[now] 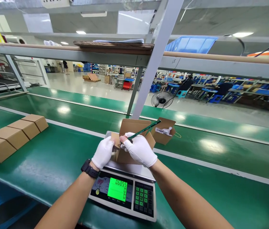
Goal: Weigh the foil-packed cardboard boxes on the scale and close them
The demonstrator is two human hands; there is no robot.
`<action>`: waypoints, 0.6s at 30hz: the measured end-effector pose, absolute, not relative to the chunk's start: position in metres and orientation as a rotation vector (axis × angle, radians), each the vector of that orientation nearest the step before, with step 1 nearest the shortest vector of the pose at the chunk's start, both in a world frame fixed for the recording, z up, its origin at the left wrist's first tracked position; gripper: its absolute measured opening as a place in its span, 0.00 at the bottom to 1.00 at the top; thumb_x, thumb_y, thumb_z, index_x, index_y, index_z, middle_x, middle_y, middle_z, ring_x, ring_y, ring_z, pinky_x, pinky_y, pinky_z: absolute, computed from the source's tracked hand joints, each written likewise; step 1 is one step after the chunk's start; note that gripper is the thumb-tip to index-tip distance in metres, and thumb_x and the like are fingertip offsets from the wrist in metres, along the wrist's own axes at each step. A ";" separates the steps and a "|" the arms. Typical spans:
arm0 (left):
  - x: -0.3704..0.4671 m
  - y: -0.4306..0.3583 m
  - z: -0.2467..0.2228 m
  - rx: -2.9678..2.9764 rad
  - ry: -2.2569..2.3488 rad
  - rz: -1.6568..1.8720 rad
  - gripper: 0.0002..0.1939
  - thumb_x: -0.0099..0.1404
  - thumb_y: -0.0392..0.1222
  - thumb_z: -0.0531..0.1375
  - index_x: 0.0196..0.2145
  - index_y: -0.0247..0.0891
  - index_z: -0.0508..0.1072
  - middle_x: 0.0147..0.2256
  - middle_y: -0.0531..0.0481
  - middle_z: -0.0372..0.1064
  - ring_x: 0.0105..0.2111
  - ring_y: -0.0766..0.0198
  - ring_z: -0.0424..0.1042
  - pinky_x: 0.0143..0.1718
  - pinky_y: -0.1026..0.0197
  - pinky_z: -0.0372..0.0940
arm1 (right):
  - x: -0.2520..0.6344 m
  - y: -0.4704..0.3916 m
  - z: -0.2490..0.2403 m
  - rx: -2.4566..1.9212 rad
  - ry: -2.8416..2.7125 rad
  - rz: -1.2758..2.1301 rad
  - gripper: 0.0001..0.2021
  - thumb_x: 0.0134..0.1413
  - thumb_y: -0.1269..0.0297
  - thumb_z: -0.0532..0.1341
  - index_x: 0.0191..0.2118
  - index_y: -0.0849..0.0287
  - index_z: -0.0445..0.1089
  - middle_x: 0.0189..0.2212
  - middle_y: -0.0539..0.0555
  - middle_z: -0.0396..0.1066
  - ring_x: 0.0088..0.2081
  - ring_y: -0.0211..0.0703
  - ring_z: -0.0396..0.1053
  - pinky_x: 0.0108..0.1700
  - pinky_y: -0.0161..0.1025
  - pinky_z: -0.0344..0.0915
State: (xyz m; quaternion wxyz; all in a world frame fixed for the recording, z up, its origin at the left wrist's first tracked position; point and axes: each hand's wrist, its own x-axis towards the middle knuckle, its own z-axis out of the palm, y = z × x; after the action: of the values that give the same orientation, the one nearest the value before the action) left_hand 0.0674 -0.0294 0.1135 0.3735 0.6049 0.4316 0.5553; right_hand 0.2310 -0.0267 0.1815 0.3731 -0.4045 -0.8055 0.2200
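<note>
An open cardboard box (128,158) stands on the pan of a digital scale (122,197), whose green display is lit. My left hand (103,152), in a white glove with bare fingertips, pinches a small brown cardboard piece (115,138) at the box's left side. Whether that piece is a flap of the box, I cannot tell. In front of the box my right hand (140,149), gloved the same way, grips a slim dark green pen-like stick (146,128) that points up to the right. Its fingertips meet the left hand's, and what lies between them is hidden.
Several closed cardboard boxes (18,133) stand in a row on the green belt (60,159) at left. Behind the scale, another open box (164,136) holds a plastic-wrapped item (164,130). A metal post (153,63) rises behind; a fan (162,100) stands beyond.
</note>
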 end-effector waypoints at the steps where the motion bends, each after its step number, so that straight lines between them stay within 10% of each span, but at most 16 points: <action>1: 0.067 -0.030 0.114 1.542 1.104 1.418 0.19 0.68 0.49 0.49 0.39 0.34 0.73 0.38 0.40 0.74 0.36 0.57 0.72 0.37 0.58 0.66 | 0.231 -0.027 0.181 -1.036 -2.062 0.571 0.15 0.61 0.56 0.53 0.26 0.56 0.65 0.23 0.51 0.72 0.29 0.43 0.71 0.32 0.36 0.63; 18: 0.068 -0.031 0.117 1.527 1.087 1.415 0.18 0.67 0.49 0.49 0.38 0.33 0.72 0.36 0.41 0.73 0.33 0.59 0.70 0.34 0.59 0.64 | 0.231 -0.023 0.176 -1.053 -2.005 0.589 0.16 0.61 0.55 0.53 0.25 0.56 0.64 0.21 0.50 0.68 0.26 0.42 0.67 0.30 0.36 0.63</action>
State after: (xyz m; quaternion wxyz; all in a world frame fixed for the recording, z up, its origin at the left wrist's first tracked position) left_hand 0.0684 -0.0309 0.1165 0.3861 0.5998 0.4268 0.5559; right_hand 0.2312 -0.0231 0.1761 0.3901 -0.4143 -0.7889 0.2319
